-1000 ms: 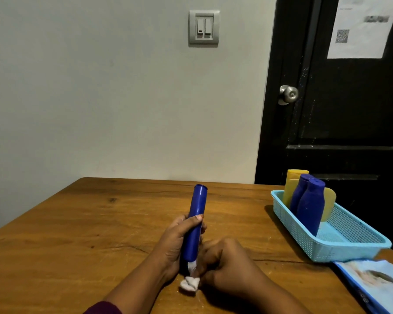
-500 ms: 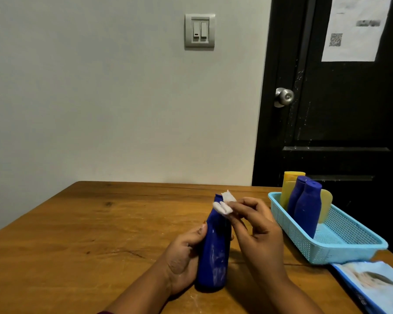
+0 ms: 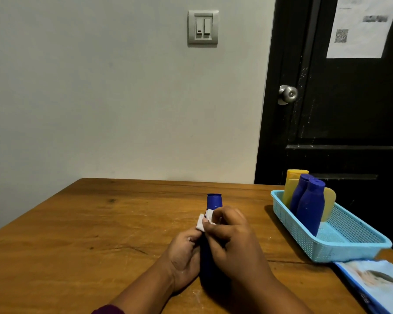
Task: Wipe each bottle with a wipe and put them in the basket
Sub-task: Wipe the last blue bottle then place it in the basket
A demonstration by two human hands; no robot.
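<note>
Bottle (image 3: 214,201) — left hand (image 3: 183,257) grips, right hand (image 3: 234,242) pinches wipe (image 3: 201,224).

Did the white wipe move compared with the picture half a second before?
Yes. Judged against the basket, the wipe went down and slightly left: from the cap of the blue bottle to its neck.

A pale wall (image 3: 100,98) is carrying a light switch (image 3: 202,27); a black door (image 3: 338,121) with a silver knob (image 3: 288,94) is bearing a blurred, possibly QR-coded notice (image 3: 361,26); a wooden table (image 3: 77,234) is spreading below.
</note>
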